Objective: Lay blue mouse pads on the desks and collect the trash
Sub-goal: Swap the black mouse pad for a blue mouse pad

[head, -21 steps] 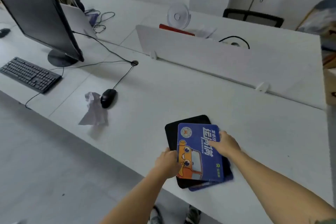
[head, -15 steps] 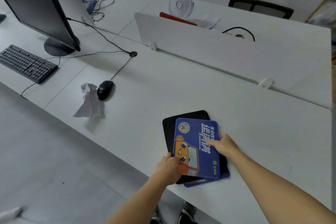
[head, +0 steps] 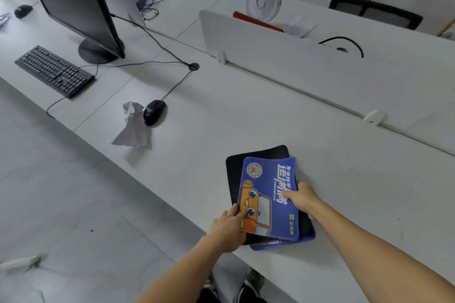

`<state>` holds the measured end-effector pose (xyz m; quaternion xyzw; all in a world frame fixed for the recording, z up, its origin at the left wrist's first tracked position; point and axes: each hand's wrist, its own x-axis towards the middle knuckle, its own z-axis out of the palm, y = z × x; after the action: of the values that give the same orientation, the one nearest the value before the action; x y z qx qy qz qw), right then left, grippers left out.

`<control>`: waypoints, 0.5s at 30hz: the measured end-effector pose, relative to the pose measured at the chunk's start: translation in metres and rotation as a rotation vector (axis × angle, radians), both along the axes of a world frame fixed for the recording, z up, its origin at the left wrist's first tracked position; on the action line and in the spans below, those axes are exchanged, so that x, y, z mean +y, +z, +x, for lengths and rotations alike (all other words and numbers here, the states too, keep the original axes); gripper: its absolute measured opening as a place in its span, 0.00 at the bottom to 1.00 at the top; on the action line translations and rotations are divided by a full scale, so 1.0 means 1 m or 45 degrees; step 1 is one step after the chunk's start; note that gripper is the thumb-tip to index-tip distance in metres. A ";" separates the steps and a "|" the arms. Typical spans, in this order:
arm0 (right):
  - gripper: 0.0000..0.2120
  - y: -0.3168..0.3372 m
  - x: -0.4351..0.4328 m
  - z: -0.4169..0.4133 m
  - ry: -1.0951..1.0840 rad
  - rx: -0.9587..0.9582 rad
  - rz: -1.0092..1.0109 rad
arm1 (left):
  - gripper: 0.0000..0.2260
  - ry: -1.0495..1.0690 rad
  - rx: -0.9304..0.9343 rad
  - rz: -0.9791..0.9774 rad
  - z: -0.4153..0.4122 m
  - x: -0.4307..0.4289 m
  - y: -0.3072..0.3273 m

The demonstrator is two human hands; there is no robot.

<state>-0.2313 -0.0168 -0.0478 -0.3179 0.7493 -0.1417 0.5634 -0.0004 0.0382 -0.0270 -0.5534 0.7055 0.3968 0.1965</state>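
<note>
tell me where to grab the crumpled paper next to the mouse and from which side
Pinch the crumpled paper at its bunched, raised far end, coming from above and from its left. That end stands up in a knot, while the near part flares out flat on the desk. The black mouse sits close on its right, so that side is crowded.

Smooth, matt white table [head: 246, 118]; blue mouse pad [head: 270, 194] with matt, cloth-like printed face; matt black pad [head: 258, 155]; creased, crumpled white paper [head: 134, 128]; slightly glossy black plastic mouse [head: 154, 112]; matt black plastic keyboard [head: 54, 71].
</note>
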 end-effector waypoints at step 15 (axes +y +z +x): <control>0.14 0.154 -0.047 0.100 0.495 -0.535 -0.258 | 0.26 1.536 0.782 0.164 0.113 -0.020 0.083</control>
<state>-0.1317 -0.0638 0.1064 -0.4737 0.5234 -0.1679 0.6881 0.1131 0.0184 0.0558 -0.6994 0.2721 0.6172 -0.2361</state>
